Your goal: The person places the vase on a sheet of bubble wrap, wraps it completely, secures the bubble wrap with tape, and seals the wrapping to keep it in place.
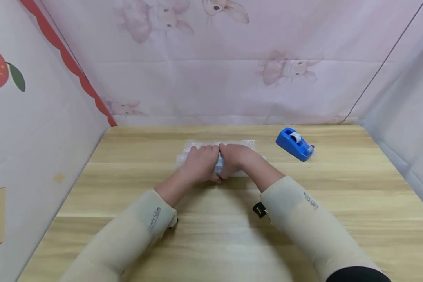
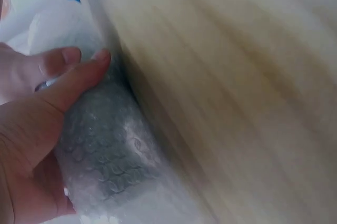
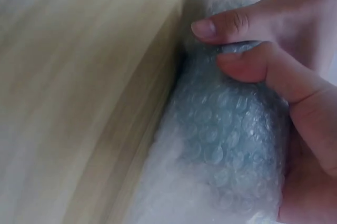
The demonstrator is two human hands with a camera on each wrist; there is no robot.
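Both hands grip a bubble-wrapped bundle at the middle of the table, side by side and touching. My left hand curls over its left part and my right hand over its right part. In the left wrist view the left thumb lies along the near face of the clear bubble wrap. The right wrist view has both thumbs pressed on the wrap, one close above the other. Something bluish-grey shows through the layers; its kind is hidden. Loose wrap sticks out beyond the hands.
A blue tape dispenser with a roll of tape stands at the back right of the wooden table. Behind the table hangs a pink cloth with rabbit prints, and pale sheets close off both sides.
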